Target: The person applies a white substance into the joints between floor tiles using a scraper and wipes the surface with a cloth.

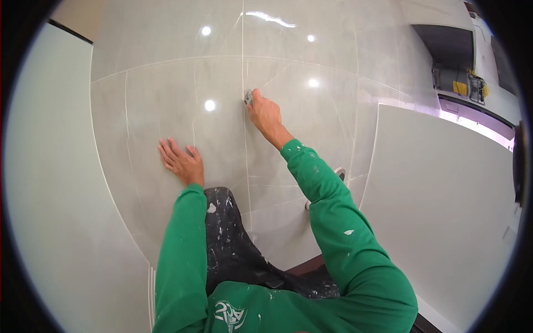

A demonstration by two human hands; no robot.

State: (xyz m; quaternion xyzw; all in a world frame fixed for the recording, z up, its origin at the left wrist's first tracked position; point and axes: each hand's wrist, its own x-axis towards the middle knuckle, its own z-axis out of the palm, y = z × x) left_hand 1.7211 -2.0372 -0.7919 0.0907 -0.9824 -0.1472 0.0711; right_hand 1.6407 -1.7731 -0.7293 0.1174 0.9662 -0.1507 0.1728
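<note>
My right hand (265, 115) is closed around a small grey hand tool (248, 97), whose exact kind I cannot make out. The tool rests against a thin pale joint line (245, 133) between large glossy grey floor tiles (311, 122). To the left, my left hand (183, 162) lies flat on a tile with its fingers spread, holding nothing. Both sleeves are green with white specks. My dark, paint-spotted knee (221, 213) is bent below and between the hands.
A pale wall or panel (50, 144) rises on the left, and another (438, 205) on the right. By my right forearm is a round metallic object (340, 173), partly covered. A dark case with a yellow patch (459, 87) stands at the far right.
</note>
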